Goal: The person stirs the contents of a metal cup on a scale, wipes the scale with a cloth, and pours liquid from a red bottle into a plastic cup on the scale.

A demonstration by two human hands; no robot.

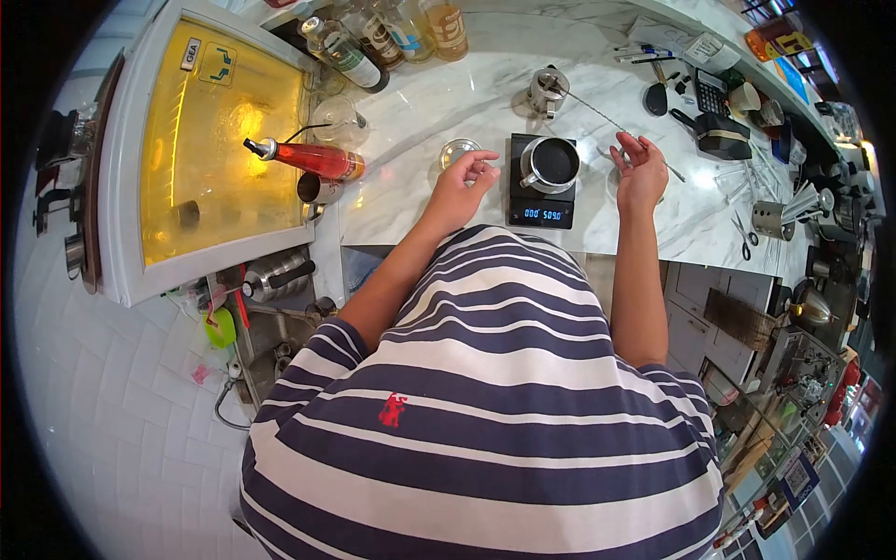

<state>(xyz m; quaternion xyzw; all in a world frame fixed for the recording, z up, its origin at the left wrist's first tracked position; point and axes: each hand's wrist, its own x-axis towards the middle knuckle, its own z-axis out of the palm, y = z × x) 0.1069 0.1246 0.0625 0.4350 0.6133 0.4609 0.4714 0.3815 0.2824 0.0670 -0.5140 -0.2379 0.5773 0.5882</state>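
A black digital scale (541, 214) with lit blue digits stands on the counter in front of me. On it rests a metal cup (551, 166) with a handle and dark contents. To its left is my left hand (459, 189), fingers loosely extended and holding nothing, close to a small round glass (458, 150). My right hand (638, 177) hovers on the other side, palm partly up, fingers loosely bent and empty. A clear glass rim shows partly behind that hand. Beyond the scale, a long twisted bar spoon (597, 110) leans out of a small metal pitcher (547, 97), its shaft passing near my right fingertips.
At left, a red bottle with a pourer (317, 161) lies near a yellow-lit cabinet (229, 131). Several bottles (350, 61) line the back left. Toward the right are a calculator (711, 91), a black pouch (723, 136), scissors (744, 237) and a metal straw holder (773, 221).
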